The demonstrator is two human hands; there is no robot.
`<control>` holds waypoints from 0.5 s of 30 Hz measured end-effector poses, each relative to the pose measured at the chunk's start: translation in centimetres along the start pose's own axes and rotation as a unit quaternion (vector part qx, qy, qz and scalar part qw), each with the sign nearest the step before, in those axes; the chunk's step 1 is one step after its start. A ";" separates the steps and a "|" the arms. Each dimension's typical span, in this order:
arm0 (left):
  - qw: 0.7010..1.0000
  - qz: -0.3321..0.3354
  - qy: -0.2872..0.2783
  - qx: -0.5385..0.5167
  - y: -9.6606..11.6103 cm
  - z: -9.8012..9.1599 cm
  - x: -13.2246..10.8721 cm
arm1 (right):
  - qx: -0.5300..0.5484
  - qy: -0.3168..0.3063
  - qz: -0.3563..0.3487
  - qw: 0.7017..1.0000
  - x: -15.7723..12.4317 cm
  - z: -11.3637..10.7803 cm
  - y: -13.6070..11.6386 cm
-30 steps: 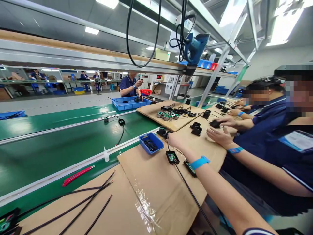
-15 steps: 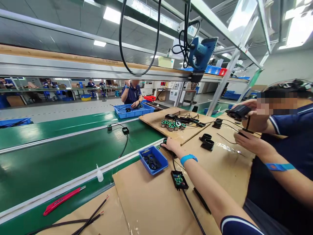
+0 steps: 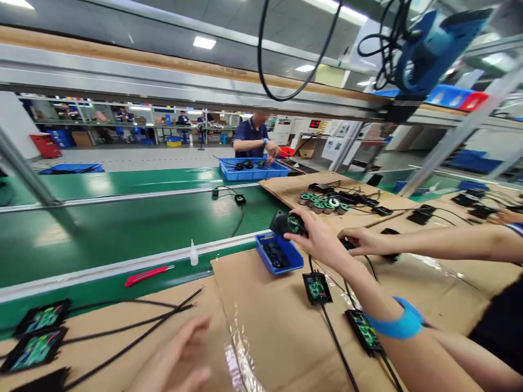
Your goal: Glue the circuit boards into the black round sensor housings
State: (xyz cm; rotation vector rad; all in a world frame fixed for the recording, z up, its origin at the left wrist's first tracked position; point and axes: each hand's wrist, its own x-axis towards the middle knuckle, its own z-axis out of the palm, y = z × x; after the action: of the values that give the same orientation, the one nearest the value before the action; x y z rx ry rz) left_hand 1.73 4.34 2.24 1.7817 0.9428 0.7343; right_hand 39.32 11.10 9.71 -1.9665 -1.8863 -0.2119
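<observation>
My right hand point(image 3: 322, 239), with a blue wristband, reaches forward and is closed on a black round part with a green coil point(image 3: 291, 223), held just above the far edge of a small blue bin point(image 3: 263, 260) with black pieces in it. Low in the frame, my left hand point(image 3: 175, 359) is blurred, its fingers apart and empty, over the cardboard sheet point(image 3: 265, 337). Two open black cases with green circuit boards point(image 3: 316, 287) point(image 3: 365, 329) lie on black cables beneath my right forearm.
A co-worker's hand point(image 3: 362, 242) reaches in from the right onto a black part. A green conveyor belt point(image 3: 122, 228) runs behind, carrying a cabled part point(image 3: 239, 198). A red utility knife point(image 3: 147, 274) and small white bottle point(image 3: 193, 253) lie at its edge. More boards point(image 3: 38, 335) sit at left.
My right hand has lifted the black coil part from behind the blue bin. My left hand has come into view at the bottom. The view has swung left and down.
</observation>
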 end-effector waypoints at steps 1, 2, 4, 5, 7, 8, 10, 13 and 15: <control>1.000 -0.008 0.008 -0.023 0.3 0.8 0.6 | 0.027 -0.014 -0.041 0.999 -1.3 -0.1 -2.3; 0.998 -0.017 0.018 -0.058 0.7 1.6 1.2 | 0.060 -0.033 -0.085 0.994 -2.5 0.1 -4.7; 0.971 -0.016 0.053 -0.235 1.5 3.1 2.2 | 0.140 -0.088 -0.173 0.971 -5.0 0.9 -9.3; 0.956 -0.005 0.068 -0.287 1.8 3.7 2.5 | 0.177 -0.115 -0.209 0.955 -6.1 1.6 -11.4; 0.938 -0.011 0.117 -0.327 2.1 4.5 2.3 | 0.242 -0.144 -0.247 0.927 -8.2 3.0 -14.6; 0.934 -0.025 0.138 -0.329 2.1 4.5 1.8 | 0.268 -0.139 -0.255 0.919 -9.2 3.7 -15.6; 0.928 -0.066 0.170 -0.325 1.5 3.8 0.1 | 0.289 -0.117 -0.258 0.914 -11.2 4.9 -16.2; 0.948 -0.097 0.190 -0.234 -0.3 -0.2 -4.0 | 0.223 -0.105 -0.251 0.936 -15.0 7.0 -13.7; 0.969 -0.095 0.185 -0.136 -1.6 -4.7 -7.4 | 0.166 -0.099 -0.241 0.951 -18.1 8.9 -11.1</control>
State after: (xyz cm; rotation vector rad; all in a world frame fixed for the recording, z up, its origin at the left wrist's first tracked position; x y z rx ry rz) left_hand -6.31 0.63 1.96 1.3177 1.1762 1.0387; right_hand 25.59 -2.10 -3.21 -1.3260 -2.3319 0.1679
